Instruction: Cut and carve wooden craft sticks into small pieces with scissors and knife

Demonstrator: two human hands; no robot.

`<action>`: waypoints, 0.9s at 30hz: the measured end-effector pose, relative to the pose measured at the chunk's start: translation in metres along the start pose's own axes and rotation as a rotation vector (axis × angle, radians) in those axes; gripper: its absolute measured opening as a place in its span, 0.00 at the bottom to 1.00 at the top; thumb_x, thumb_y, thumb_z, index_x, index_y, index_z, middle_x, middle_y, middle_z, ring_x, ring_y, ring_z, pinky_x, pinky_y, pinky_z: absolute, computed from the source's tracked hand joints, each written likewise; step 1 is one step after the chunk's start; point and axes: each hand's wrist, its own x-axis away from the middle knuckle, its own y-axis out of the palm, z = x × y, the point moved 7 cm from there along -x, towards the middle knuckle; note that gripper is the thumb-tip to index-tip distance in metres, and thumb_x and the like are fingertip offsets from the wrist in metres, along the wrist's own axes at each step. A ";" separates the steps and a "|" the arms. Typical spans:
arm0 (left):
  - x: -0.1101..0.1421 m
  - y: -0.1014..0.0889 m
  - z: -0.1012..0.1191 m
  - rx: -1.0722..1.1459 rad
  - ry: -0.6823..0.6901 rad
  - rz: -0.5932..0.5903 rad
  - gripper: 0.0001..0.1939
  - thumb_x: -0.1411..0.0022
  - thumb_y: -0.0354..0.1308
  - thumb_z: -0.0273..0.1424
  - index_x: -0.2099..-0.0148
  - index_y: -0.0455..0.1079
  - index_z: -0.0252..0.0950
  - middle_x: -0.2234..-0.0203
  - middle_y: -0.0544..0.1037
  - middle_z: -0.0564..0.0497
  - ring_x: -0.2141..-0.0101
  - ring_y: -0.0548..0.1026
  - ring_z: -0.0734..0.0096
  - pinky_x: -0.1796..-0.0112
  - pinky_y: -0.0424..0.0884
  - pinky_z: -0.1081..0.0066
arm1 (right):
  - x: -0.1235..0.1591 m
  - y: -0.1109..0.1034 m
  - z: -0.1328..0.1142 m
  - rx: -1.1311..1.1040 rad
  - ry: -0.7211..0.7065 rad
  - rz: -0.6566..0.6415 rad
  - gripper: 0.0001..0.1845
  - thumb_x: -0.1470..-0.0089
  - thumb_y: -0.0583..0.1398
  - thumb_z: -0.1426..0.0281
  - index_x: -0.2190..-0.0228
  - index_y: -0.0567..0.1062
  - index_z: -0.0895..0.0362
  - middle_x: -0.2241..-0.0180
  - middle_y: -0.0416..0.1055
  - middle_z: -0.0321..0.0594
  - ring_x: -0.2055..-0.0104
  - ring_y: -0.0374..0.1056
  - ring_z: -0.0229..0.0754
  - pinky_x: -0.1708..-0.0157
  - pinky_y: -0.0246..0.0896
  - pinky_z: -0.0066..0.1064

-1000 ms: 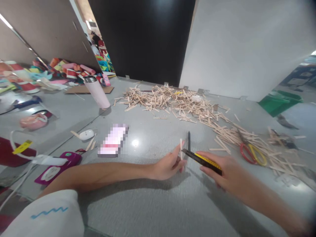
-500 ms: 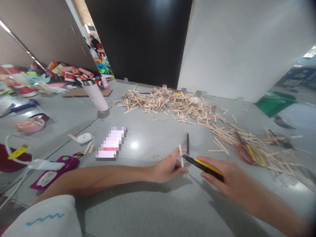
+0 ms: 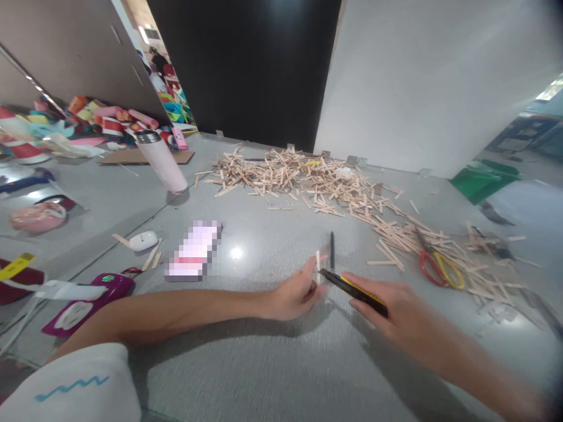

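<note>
My left hand [image 3: 297, 293] pinches a short pale wooden stick [image 3: 317, 261] and holds it down on the grey table [image 3: 272, 363]. In my right hand [image 3: 393, 310] is a yellow and black utility knife [image 3: 352, 287], its tip meeting the stick's lower end. Just beyond the stick lies a black pen [image 3: 332, 250]. Both hands rest low on the table, close together.
A big heap of wooden sticks [image 3: 308, 181] spreads across the back and right. Red and yellow scissors [image 3: 440, 266] lie among them. A pink bottle [image 3: 160, 161], a phone [image 3: 193, 249], a white mouse [image 3: 143, 240] and a magenta device [image 3: 88, 299] stand left.
The view has shifted slightly. Both hands keep their grip and stay nearly in place, the knife tip still against the stick.
</note>
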 end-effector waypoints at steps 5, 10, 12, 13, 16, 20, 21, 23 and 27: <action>-0.001 -0.005 -0.004 -0.067 0.018 0.051 0.32 0.20 0.49 0.36 0.24 0.38 0.33 0.78 0.58 0.67 0.80 0.59 0.75 0.74 0.56 0.72 | -0.003 0.030 0.008 0.042 0.051 0.106 0.26 0.25 0.56 0.64 0.31 0.74 0.54 0.51 0.86 0.51 0.54 0.84 0.53 0.56 0.79 0.39; -0.002 -0.005 -0.005 -0.078 0.047 0.014 0.30 0.20 0.48 0.36 0.25 0.41 0.34 0.77 0.57 0.65 0.79 0.58 0.74 0.73 0.57 0.72 | -0.005 0.026 0.011 0.102 0.063 0.155 0.28 0.26 0.53 0.67 0.32 0.75 0.59 0.63 0.86 0.50 0.67 0.81 0.51 0.66 0.76 0.39; 0.000 -0.001 -0.006 -0.129 0.054 -0.024 0.31 0.20 0.49 0.37 0.25 0.41 0.33 0.78 0.59 0.65 0.80 0.60 0.73 0.73 0.57 0.71 | -0.005 0.012 0.006 0.020 0.030 0.040 0.25 0.26 0.56 0.65 0.33 0.77 0.51 0.61 0.87 0.44 0.66 0.80 0.48 0.65 0.76 0.35; 0.001 0.001 -0.006 -0.164 0.052 -0.034 0.32 0.21 0.49 0.37 0.25 0.41 0.32 0.78 0.60 0.65 0.80 0.60 0.72 0.73 0.57 0.70 | -0.005 0.008 0.004 -0.006 0.029 -0.027 0.23 0.26 0.57 0.64 0.35 0.79 0.48 0.61 0.87 0.40 0.67 0.79 0.46 0.66 0.75 0.33; 0.000 0.003 -0.010 -0.224 0.034 -0.024 0.30 0.20 0.47 0.37 0.25 0.42 0.32 0.78 0.60 0.64 0.80 0.60 0.71 0.73 0.56 0.70 | -0.003 0.013 0.000 -0.038 0.044 -0.040 0.21 0.26 0.58 0.63 0.37 0.81 0.47 0.60 0.87 0.38 0.66 0.79 0.44 0.64 0.75 0.32; -0.003 0.001 -0.013 -0.171 0.049 -0.045 0.25 0.19 0.43 0.35 0.28 0.43 0.33 0.77 0.59 0.64 0.79 0.61 0.72 0.73 0.58 0.70 | 0.001 0.041 0.008 0.054 0.152 0.203 0.27 0.27 0.55 0.67 0.31 0.74 0.55 0.62 0.86 0.48 0.67 0.81 0.49 0.64 0.76 0.36; -0.003 0.000 -0.013 -0.160 0.056 -0.050 0.24 0.19 0.43 0.35 0.28 0.43 0.33 0.77 0.60 0.64 0.79 0.61 0.72 0.73 0.59 0.70 | 0.001 0.042 0.010 0.063 0.159 0.233 0.28 0.27 0.55 0.67 0.31 0.74 0.57 0.63 0.86 0.49 0.67 0.81 0.50 0.65 0.76 0.37; -0.003 -0.001 -0.011 -0.152 0.064 -0.056 0.26 0.19 0.44 0.35 0.27 0.41 0.33 0.77 0.59 0.65 0.79 0.60 0.73 0.73 0.58 0.71 | -0.002 0.033 0.010 -0.006 0.133 0.211 0.26 0.27 0.56 0.66 0.33 0.77 0.55 0.62 0.87 0.46 0.67 0.81 0.49 0.64 0.76 0.36; -0.002 -0.001 -0.008 -0.115 0.064 -0.062 0.26 0.18 0.46 0.38 0.28 0.42 0.34 0.78 0.57 0.66 0.81 0.58 0.74 0.74 0.56 0.72 | -0.011 0.019 0.004 -0.166 0.070 -0.012 0.22 0.27 0.58 0.66 0.38 0.82 0.46 0.55 0.88 0.36 0.60 0.82 0.46 0.59 0.76 0.32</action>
